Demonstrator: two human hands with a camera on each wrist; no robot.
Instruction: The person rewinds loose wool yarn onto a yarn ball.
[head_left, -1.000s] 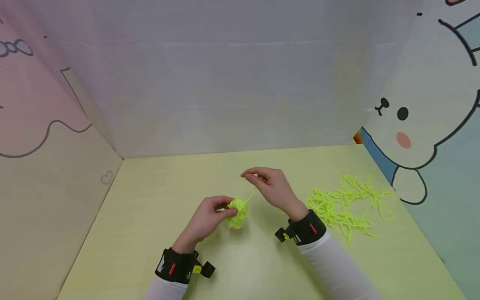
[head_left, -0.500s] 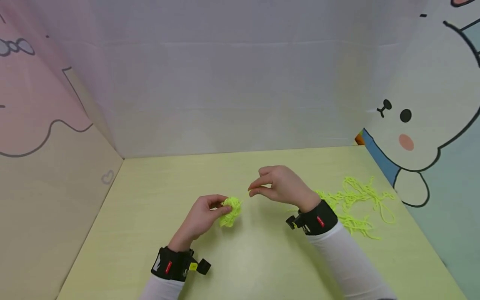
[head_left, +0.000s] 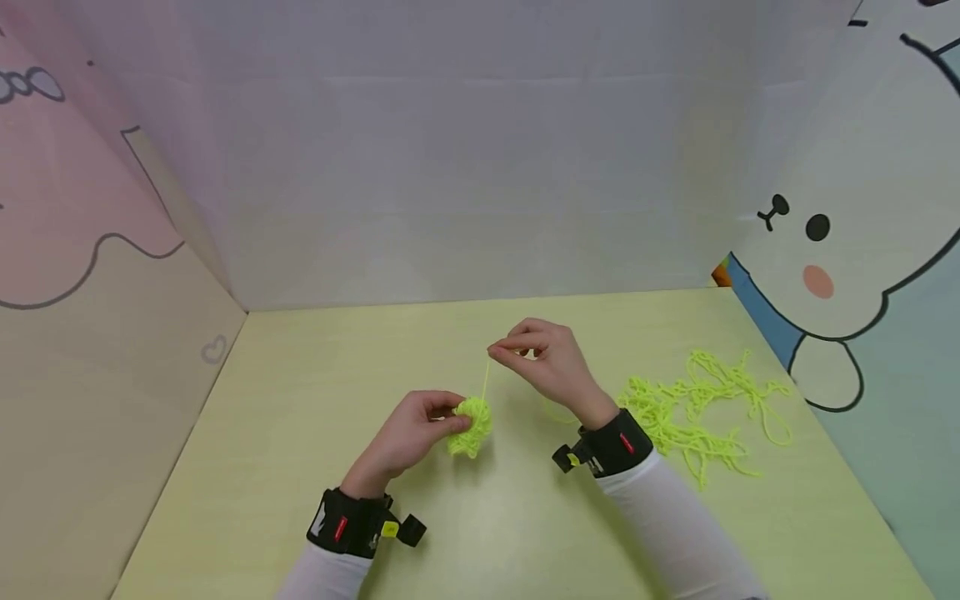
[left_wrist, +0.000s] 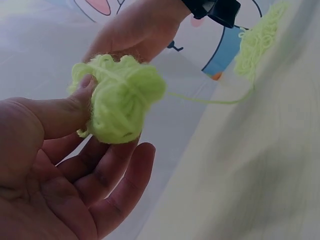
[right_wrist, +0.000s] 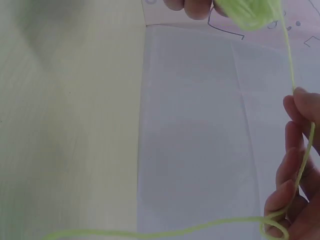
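Hand, left point(head_left: 401, 433): pinches ball point(head_left: 472, 427) above table point(head_left: 495, 529), seemingly to steady it. Strand point(head_left: 486, 380): rises straight from ball to right hand point(head_left: 553, 364), which pinches it, likely for tension. Pile point(head_left: 654, 417): loose on table, right, probably supplying slack.

Left grip point(head_left: 407, 433) holding yarn ball point(head_left: 472, 427), right grip point(head_left: 557, 368) pinching strand point(head_left: 485, 380), yarn tangle point(head_left: 660, 417)

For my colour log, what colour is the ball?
The ball is yellow-green, best seen in the left wrist view.
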